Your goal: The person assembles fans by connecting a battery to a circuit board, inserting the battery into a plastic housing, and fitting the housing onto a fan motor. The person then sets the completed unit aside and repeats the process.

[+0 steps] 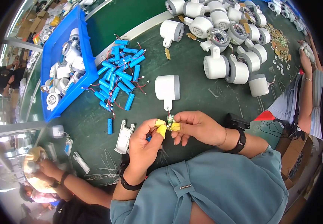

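A small green circuit board (170,120) is pinched in the fingertips of my right hand (200,128). Thin wires run from it to the stem of a white housing with a grey rim (166,88), which lies just beyond my hands. My left hand (144,138) is closed, with yellow finger covers on thumb and index meeting at the board's left edge; what those tips pinch is too small to tell. Part of a blue cylindrical battery (148,138) shows inside its curled fingers. Beside that hand lies a white plastic cover (124,137).
Wired blue batteries (121,72) are heaped at the far left of centre, near a blue bin (92,71) of housings. Many white-and-grey housings (216,67) crowd the far right, by loose small boards (277,39). Co-workers' arms (83,188) show at both sides.
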### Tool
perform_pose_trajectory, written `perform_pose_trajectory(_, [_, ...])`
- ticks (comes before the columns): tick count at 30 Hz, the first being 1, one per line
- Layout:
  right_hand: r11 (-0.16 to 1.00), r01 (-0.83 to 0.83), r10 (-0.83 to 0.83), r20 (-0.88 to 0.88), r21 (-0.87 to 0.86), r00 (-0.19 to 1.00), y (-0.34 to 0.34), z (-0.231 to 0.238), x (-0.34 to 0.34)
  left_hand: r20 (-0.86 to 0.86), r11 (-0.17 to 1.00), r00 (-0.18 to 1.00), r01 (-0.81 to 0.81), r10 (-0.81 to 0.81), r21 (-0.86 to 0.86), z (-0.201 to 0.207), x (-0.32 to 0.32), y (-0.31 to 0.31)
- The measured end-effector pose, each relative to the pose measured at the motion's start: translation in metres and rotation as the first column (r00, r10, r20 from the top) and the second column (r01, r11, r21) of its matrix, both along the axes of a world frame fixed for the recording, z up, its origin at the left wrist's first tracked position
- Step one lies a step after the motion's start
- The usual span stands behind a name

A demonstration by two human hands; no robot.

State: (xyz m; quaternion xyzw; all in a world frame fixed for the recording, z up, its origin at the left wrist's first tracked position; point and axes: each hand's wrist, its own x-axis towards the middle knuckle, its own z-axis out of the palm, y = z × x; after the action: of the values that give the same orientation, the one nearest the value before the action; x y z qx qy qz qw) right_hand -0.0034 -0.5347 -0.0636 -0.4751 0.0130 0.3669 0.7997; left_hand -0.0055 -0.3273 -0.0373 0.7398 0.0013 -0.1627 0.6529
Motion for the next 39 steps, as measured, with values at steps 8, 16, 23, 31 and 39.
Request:
perform_pose_trajectory(8, [1.000,0.001,-0.001,0.005,-0.017,1.000,0.001,0.002,0.000,0.094,0.990,0.995,0.012,-0.025,0.138,-0.009,-0.004,0.000])
perform_pose_trajectory(16, [1.000,0.000,0.000,0.001,-0.027,1.000,0.002,0.001,-0.001,0.304,0.972,0.951,-0.018,-0.056,0.236,-0.010,-0.007,-0.005])
perform_pose_trajectory(23, [0.986,0.090,-0.076,0.099,-0.141,0.992,0.011,-0.002,-0.009,0.485,0.925,0.860,-0.044,-0.158,0.378,-0.013,-0.011,-0.009])
perform_pose_trajectory(31, [0.928,0.259,-0.181,0.280,-0.270,0.943,0.022,-0.003,-0.016,0.486,0.917,0.845,0.011,-0.222,0.400,-0.011,-0.015,-0.011])
perform_pose_trajectory(39, [0.926,0.241,-0.161,0.275,-0.292,0.948,0.021,-0.002,-0.016,0.447,0.917,0.862,0.050,-0.239,0.395,-0.015,-0.016,-0.010])
